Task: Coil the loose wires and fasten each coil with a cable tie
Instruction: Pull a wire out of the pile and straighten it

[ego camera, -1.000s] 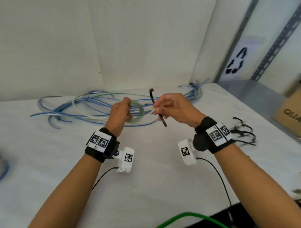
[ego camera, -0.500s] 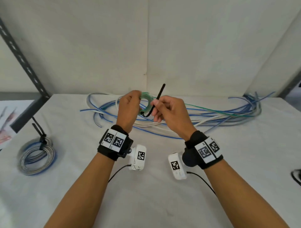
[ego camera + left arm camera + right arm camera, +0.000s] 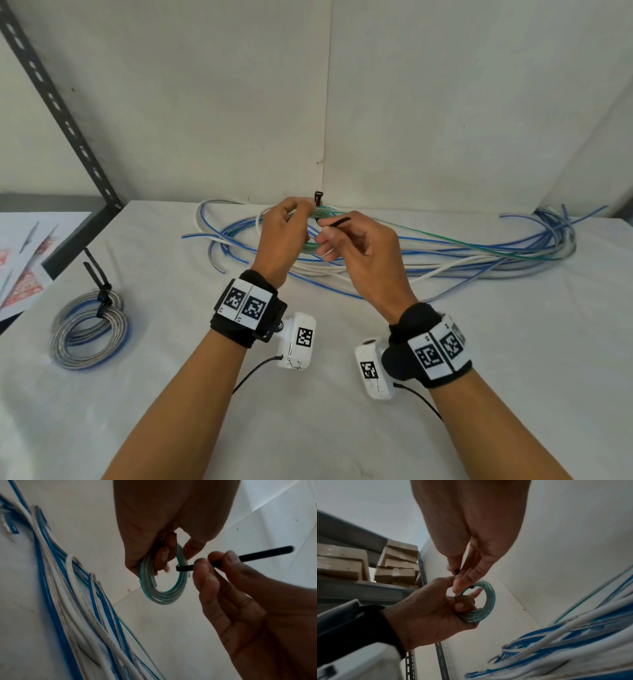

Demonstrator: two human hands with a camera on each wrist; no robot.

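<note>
Glossy clear-green plastic-sheathed coil in left hand, matt black plastic cable tie pinched by right hand, matt white cloth-like tabletop beneath.

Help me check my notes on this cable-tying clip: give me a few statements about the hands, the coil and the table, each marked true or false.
1. The left hand grips the green-tinted coil. True.
2. The right hand pinches a white cable tie. False: the cable tie is black.
3. A finished coil with black ties lies on the table to the left. True.
4. The loose wires behind the hands are all red. False: they are blue, white and green.
5. The green-tinted coil rests flat on the table. False: it is held up in the air.
</note>
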